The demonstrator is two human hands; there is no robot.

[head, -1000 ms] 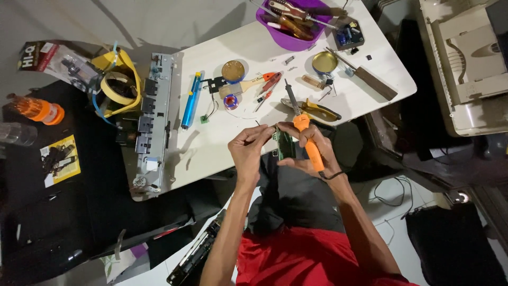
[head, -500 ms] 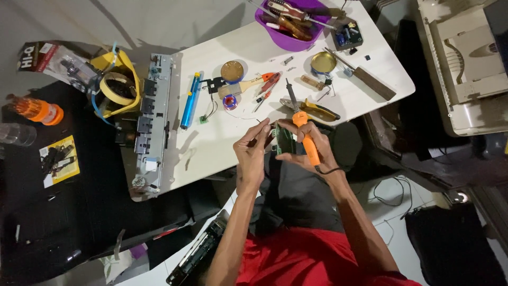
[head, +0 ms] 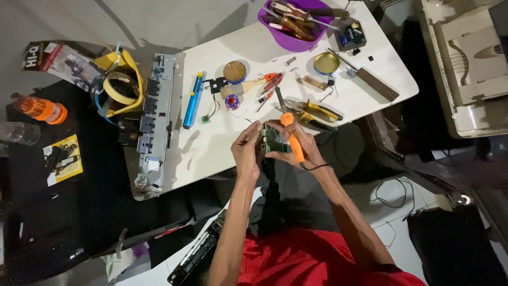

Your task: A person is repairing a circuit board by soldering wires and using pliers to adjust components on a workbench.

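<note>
Both hands work just off the near edge of the white surface (head: pixel 233 153): the left hand (head: pixel 247 153) pinches the small green circuit board (head: pixel 274 142) while the right hand (head: pixel 306 151) has its grip closed round the orange-handled soldering iron (head: pixel 294 143), tip towards the board. Doing this well likely means bracing the wrists together and keeping the board steady. Against the earlier frames, the hands have barely shifted.

Single head cam, high overhead, facing straight down; fairly far from white counter (head: pixel 275 58); hands (head: pixel 275 148) near frame centre.
</note>
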